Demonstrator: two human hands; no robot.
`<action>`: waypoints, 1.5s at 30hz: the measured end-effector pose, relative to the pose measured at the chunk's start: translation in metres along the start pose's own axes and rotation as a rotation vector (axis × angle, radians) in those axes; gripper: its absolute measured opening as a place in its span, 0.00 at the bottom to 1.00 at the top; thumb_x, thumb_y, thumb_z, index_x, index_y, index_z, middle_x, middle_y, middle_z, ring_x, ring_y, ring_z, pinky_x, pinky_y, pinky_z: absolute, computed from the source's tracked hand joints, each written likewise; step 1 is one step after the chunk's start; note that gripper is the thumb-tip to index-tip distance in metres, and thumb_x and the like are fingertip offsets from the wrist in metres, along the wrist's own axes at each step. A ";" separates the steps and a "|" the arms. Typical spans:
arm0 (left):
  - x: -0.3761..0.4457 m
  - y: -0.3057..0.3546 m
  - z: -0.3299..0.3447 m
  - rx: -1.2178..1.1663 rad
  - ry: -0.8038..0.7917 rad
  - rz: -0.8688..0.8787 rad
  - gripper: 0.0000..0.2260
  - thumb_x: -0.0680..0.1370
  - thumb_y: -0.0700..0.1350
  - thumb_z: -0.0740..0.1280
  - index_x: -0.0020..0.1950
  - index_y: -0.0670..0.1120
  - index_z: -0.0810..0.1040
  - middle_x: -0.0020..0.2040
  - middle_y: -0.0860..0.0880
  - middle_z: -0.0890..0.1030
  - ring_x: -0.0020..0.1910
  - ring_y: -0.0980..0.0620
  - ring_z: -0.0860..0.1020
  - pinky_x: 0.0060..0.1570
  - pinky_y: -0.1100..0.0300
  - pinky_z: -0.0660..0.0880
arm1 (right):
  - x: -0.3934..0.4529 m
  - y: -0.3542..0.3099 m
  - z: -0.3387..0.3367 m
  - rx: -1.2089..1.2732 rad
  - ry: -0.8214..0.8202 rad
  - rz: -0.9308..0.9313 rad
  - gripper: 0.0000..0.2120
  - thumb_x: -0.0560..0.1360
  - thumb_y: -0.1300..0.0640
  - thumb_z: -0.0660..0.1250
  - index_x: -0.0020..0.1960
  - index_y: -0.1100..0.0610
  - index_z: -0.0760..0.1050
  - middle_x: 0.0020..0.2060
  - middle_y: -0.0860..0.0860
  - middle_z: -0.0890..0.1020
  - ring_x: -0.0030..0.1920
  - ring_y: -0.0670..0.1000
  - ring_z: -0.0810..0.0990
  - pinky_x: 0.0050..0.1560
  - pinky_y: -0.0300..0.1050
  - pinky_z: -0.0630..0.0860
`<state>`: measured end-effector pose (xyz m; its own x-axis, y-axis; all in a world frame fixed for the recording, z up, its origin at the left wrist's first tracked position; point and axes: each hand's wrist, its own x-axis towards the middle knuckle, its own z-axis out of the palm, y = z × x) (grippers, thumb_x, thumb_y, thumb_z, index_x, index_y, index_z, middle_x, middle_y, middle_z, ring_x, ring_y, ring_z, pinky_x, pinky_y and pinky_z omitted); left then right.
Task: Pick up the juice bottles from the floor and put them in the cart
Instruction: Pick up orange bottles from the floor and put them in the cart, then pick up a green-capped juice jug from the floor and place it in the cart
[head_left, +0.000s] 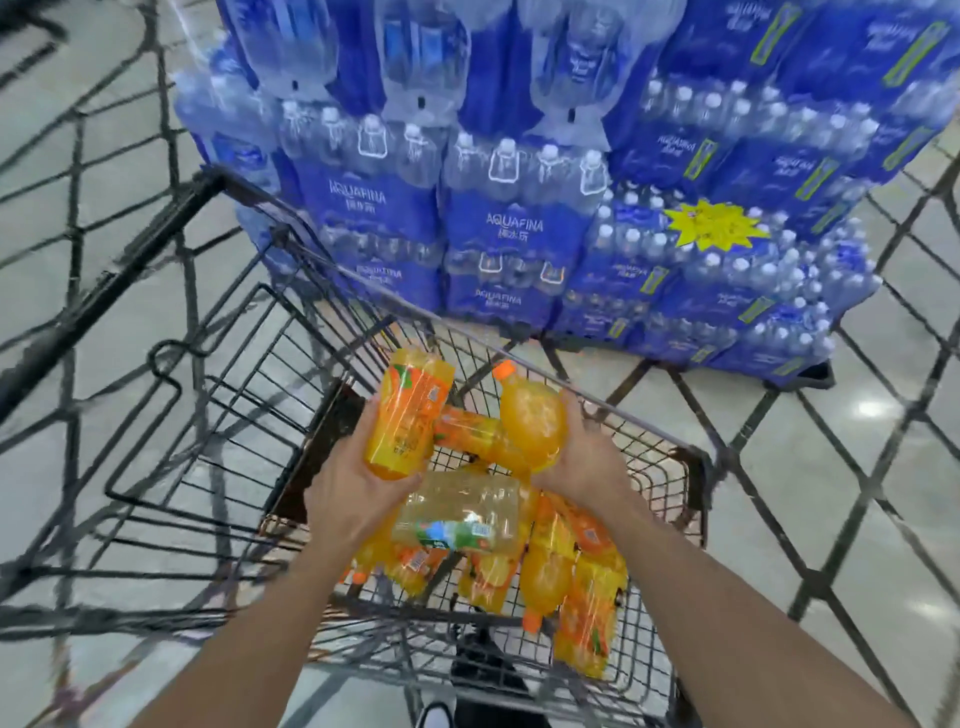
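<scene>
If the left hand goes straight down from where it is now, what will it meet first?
Probably the clear pale bottle with the green label, lying on the orange juice bottles in the cart. The left hand, holding an orange juice bottle, seems just above it, though depth is unclear.

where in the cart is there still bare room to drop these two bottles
Bare wire floor shows at the far end of the cart, beyond the bottle lying crosswise, and along the right wall. The near end is crowded with orange bottles under the pale bottle.

Juice bottles (545, 566) lie in cart (696, 499), water packs (519, 228) beyond
</scene>
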<state>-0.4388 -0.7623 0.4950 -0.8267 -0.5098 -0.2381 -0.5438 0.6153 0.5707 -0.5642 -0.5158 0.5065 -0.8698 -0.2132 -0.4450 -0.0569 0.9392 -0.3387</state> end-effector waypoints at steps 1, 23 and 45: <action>0.007 -0.005 0.012 0.031 -0.014 -0.026 0.50 0.63 0.69 0.73 0.74 0.75 0.42 0.51 0.51 0.79 0.45 0.49 0.79 0.46 0.47 0.80 | 0.011 0.005 0.009 -0.025 -0.023 -0.006 0.63 0.61 0.38 0.81 0.81 0.48 0.43 0.67 0.61 0.73 0.63 0.64 0.76 0.59 0.58 0.78; 0.140 -0.034 0.101 0.627 -0.463 0.398 0.50 0.67 0.70 0.71 0.75 0.71 0.38 0.75 0.47 0.67 0.69 0.43 0.71 0.66 0.44 0.70 | 0.062 0.105 0.109 -0.067 -0.244 0.280 0.57 0.62 0.42 0.79 0.77 0.39 0.43 0.65 0.54 0.75 0.63 0.61 0.75 0.51 0.56 0.81; 0.113 0.121 0.016 0.211 -0.248 0.735 0.44 0.66 0.79 0.58 0.78 0.59 0.61 0.74 0.50 0.71 0.73 0.48 0.68 0.71 0.45 0.66 | -0.037 0.068 -0.041 0.097 0.331 0.250 0.47 0.68 0.20 0.51 0.81 0.42 0.55 0.76 0.49 0.68 0.74 0.55 0.68 0.67 0.59 0.72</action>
<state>-0.6000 -0.7352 0.5244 -0.9783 0.2029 -0.0412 0.1564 0.8546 0.4951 -0.5560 -0.4335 0.5336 -0.9623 0.1312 -0.2382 0.2087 0.9178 -0.3377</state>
